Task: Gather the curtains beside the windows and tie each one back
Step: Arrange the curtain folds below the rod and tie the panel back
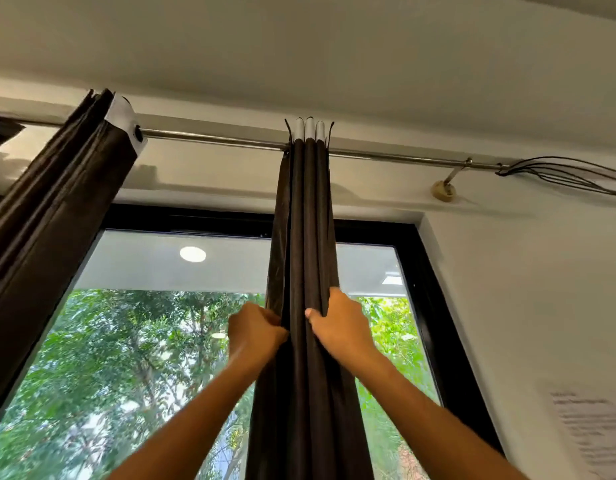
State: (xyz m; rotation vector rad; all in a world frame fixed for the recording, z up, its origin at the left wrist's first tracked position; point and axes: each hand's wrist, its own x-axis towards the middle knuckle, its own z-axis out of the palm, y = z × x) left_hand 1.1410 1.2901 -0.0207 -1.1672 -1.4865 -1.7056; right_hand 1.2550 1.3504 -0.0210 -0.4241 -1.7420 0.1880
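A dark brown curtain (304, 237) hangs bunched into narrow folds from a metal rod (213, 139), in front of the window's middle. My left hand (256, 329) grips its left folds at about head height. My right hand (341, 322) grips the right folds, thumb pressed on the front pleat. Both arms reach up from below. A second dark brown curtain (57, 209) hangs gathered at the left, slanting toward the lower left. No tie-back is visible.
A black-framed window (427, 282) shows green trees outside. The rod's wall bracket (444, 189) sits right of the curtain, with black cables (559, 173) looped over the rod end. A printed paper (594, 434) is on the white right wall.
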